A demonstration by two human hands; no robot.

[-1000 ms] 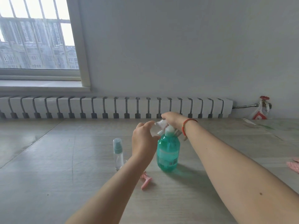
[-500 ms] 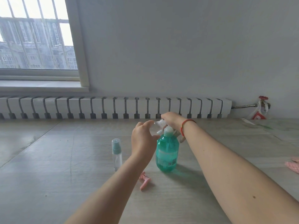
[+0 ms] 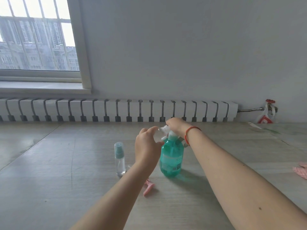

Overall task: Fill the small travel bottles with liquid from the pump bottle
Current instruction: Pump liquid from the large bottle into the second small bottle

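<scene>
A teal pump bottle (image 3: pixel 172 161) stands upright on the wooden surface near the middle. My right hand (image 3: pixel 177 127), with a red string on the wrist, rests on top of its white pump head (image 3: pixel 164 129). My left hand (image 3: pixel 147 146) is curled just left of the nozzle, around what looks like a small clear bottle, mostly hidden by the fingers. A second small travel bottle (image 3: pixel 120 159), clear with a pale teal cap, stands upright to the left of my left hand, apart from it.
A pink plastic piece (image 3: pixel 148 188) lies on the surface in front of the pump bottle, partly under my left forearm. Another pink item (image 3: pixel 301 171) lies at the right edge. A white radiator (image 3: pixel 116 110) runs along the wall behind.
Both hands stay at the pump head; only the view has shifted slightly.
</scene>
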